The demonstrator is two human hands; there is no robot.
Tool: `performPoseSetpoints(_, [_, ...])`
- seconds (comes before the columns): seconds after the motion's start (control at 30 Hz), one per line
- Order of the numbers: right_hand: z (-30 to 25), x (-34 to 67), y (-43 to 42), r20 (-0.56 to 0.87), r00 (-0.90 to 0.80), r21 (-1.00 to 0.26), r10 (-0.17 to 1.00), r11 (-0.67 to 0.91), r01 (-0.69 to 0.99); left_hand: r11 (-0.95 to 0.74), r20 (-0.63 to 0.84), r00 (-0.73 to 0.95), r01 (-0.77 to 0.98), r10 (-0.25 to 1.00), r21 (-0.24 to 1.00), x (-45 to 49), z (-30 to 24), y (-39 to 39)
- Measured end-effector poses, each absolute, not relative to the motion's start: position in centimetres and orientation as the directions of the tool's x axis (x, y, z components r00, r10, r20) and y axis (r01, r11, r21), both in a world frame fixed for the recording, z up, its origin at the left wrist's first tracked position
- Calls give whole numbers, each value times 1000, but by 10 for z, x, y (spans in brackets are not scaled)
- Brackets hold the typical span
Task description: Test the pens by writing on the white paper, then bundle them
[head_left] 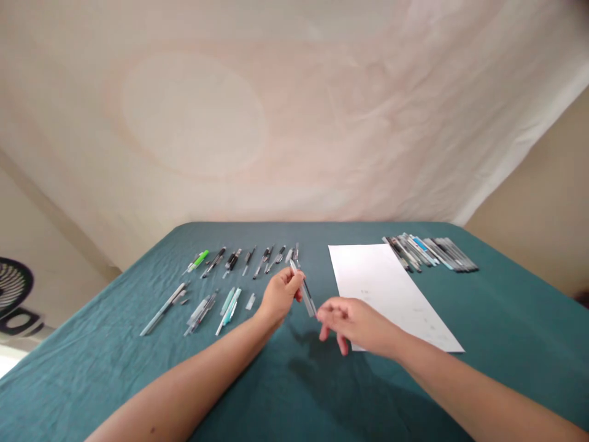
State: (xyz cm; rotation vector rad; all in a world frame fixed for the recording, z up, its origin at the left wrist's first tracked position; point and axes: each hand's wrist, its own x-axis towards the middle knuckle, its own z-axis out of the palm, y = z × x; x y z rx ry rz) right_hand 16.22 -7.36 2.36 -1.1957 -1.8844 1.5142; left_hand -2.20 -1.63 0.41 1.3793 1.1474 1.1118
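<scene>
My left hand (280, 296) pinches a clear-barrelled pen (304, 290) above the teal tablecloth (294, 380), the pen slanting down to the right. Beside it, my right hand (352, 324) hovers with its fingers loosely curled, the fingertips at the pen's lower end; I cannot make out whether they grip anything. A white sheet of paper (391, 291) lies just right of both hands.
Several pens lie in a row (248, 259) beyond my left hand, among them a green one (199, 260). More pens (207, 305) lie nearer on the left. A bundle of pens (430, 252) sits at the far right. A fan (13, 288) stands off the table's left.
</scene>
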Motion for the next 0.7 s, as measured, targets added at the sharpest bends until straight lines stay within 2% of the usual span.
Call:
performPoseSetpoints(0.1, [7,144,-77,-181,-477,-948,860,-23,318,-58,58,62,-10,996,998,-15,-8,-22])
performPoseSetpoints(0.2, [-3,147,-72,-196,-434,-953,879,-67,295,-19,30,59,-183,998,983,-17,-6,-22])
performPoseSetpoints(0.33, [4,164,-67,-20,-356,-923,934,120,366,43,-52,-5,-500,999,865,-33,0,-9])
performPoseSetpoints(0.4, [8,171,-68,24,-368,-896,930,183,405,63,-129,-65,-603,990,795,-44,2,2])
performPoseSetpoints(0.5, [10,176,-69,42,-391,-853,919,237,465,63,-194,-127,-661,973,748,-61,3,15])
performPoseSetpoints(0.7, [4,176,-67,58,-400,-793,915,285,538,55,-203,-145,-670,968,740,-69,8,22])
